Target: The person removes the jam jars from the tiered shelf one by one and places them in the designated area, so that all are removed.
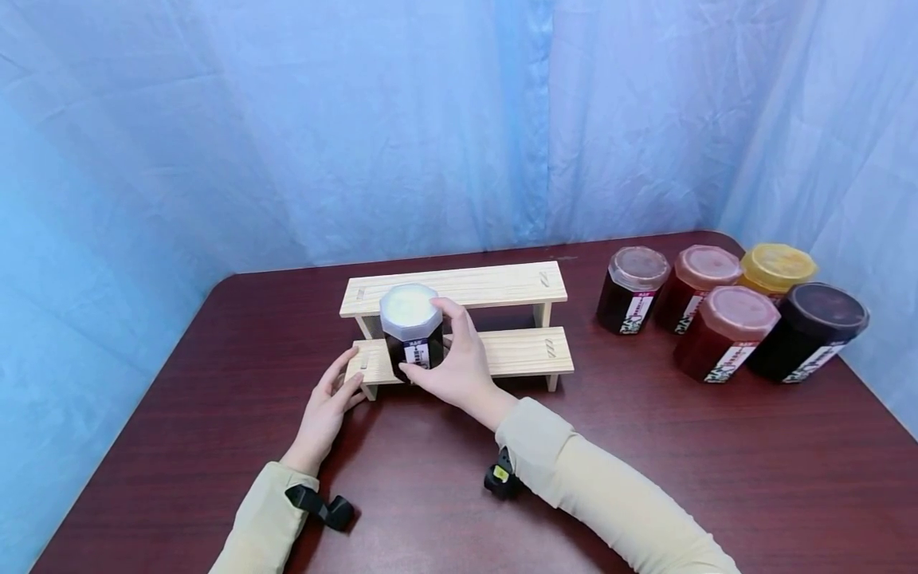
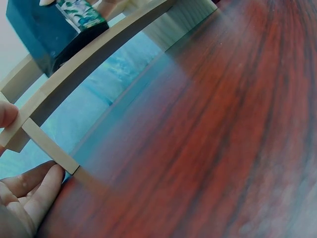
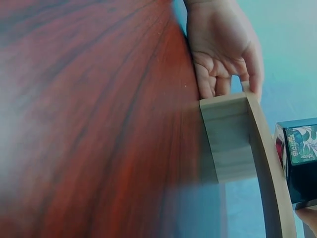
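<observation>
A dark octagonal jar point(image 1: 410, 312) with a whitish lid and a label is in my right hand point(image 1: 464, 368), thumb at its front and fingers round its right side. The jar is upright over the left part of the lower step point(image 1: 512, 352) of a pale wooden two-tier stand. At that step's left end is my left hand point(image 1: 324, 413), its thumb and fingers gripping the end. In the right wrist view, the left hand point(image 3: 225, 54) has its thumb up by the board and other fingers against the leg point(image 3: 230, 144). The jar's base point(image 3: 301, 181) shows close over the board.
Behind rises the upper step point(image 1: 459, 288). On the right of the dark red table point(image 1: 237, 351) stand several similar jars: a dark one with a clear lid point(image 1: 634, 287), two with pinkish lids, one yellow-lidded point(image 1: 778, 267) and one black-lidded point(image 1: 810, 331). Blue curtains hang behind.
</observation>
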A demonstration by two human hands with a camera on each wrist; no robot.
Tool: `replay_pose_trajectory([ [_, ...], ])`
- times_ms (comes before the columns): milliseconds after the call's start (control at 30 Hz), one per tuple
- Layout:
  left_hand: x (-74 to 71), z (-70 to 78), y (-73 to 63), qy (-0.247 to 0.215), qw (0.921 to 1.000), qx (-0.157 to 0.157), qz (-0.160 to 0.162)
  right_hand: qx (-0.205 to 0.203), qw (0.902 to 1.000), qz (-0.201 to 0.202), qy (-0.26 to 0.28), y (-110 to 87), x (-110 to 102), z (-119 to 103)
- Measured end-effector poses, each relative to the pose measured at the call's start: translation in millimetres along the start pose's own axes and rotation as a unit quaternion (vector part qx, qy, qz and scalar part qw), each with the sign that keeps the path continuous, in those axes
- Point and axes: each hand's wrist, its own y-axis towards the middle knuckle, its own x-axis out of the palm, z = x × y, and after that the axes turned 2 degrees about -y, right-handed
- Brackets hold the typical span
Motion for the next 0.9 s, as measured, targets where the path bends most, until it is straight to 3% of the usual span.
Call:
replay_pose_trajectory([
  [133, 0.0, 0.2, -0.4, -0.001, 1.0, 0.002, 0.0, 0.0, 0.9999, 0.011, -0.002, -3.0, -9, 2],
  [367, -0.2, 0.1, -0.3, -0.003, 1.0, 0.007, -0.004, 0.014, 0.9989, 0.018, 0.041, -6.8, -25, 3],
  [900, -1.1, -0.9, 0.1, 0.005, 1.0, 0.004, 0.0, 0.019, 0.9982, 0.036, 0.045, -14.5, -62, 1],
])
